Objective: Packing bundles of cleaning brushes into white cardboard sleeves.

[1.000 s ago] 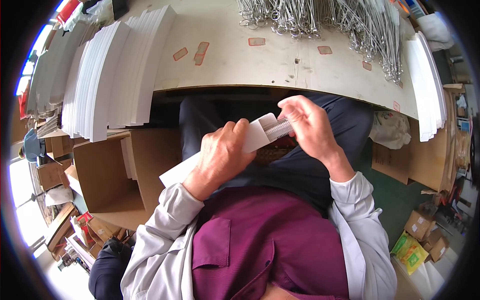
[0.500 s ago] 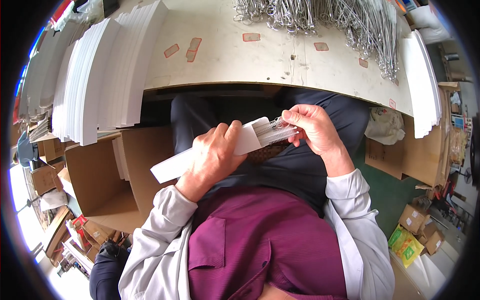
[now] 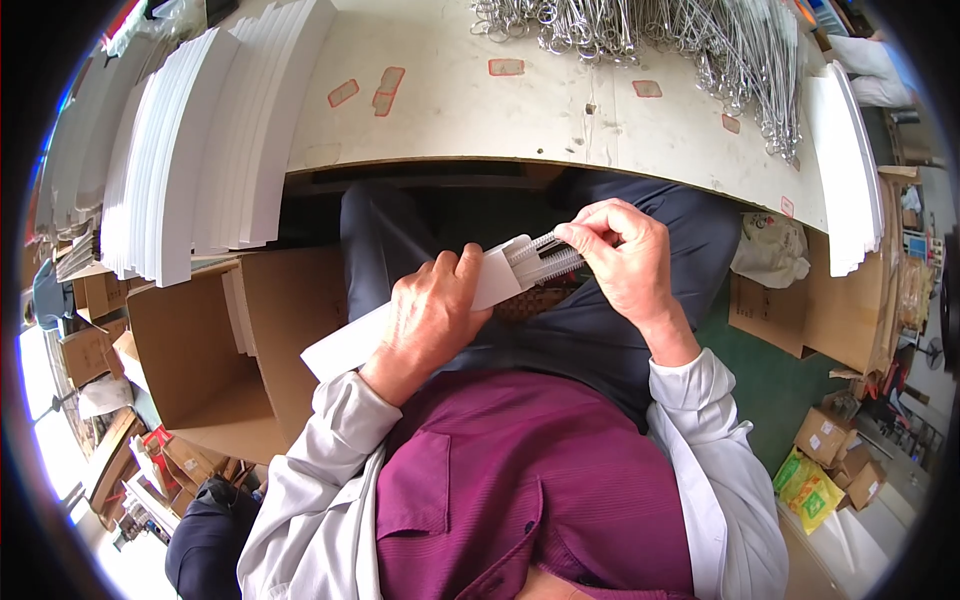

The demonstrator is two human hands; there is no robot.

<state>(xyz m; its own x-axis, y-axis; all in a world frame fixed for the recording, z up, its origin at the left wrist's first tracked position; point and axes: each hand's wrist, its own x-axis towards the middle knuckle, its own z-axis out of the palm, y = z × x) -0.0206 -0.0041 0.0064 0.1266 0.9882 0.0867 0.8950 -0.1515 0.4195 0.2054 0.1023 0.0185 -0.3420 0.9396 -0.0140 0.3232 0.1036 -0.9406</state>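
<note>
Wrapped around a long, slim white cardboard box (image 3: 345,342), my left hand (image 3: 430,305) holds it aslant over my lap, its open end up and to the right. Several thin wire brushes (image 3: 545,263) with pale bristles stick out of that end. My right hand (image 3: 630,260) is closed at their outer ends, pinching a brush between thumb and fingers. How far the brushes reach inside the box is hidden. On the table beyond lies a big heap of similar wire brushes (image 3: 590,30) with looped metal ends.
Stacks of white flat boxes (image 3: 180,150) stand at the table's left, more (image 3: 845,170) at its right edge. An open brown carton (image 3: 200,350) sits left of my legs, another carton (image 3: 770,315) at the right with a white bag (image 3: 770,250). The table (image 3: 450,120) edge runs ahead of my knees.
My right hand has shifted slightly left toward the box's open end. A little less of the brushes now sticks out. My left hand keeps its hold on the box.
</note>
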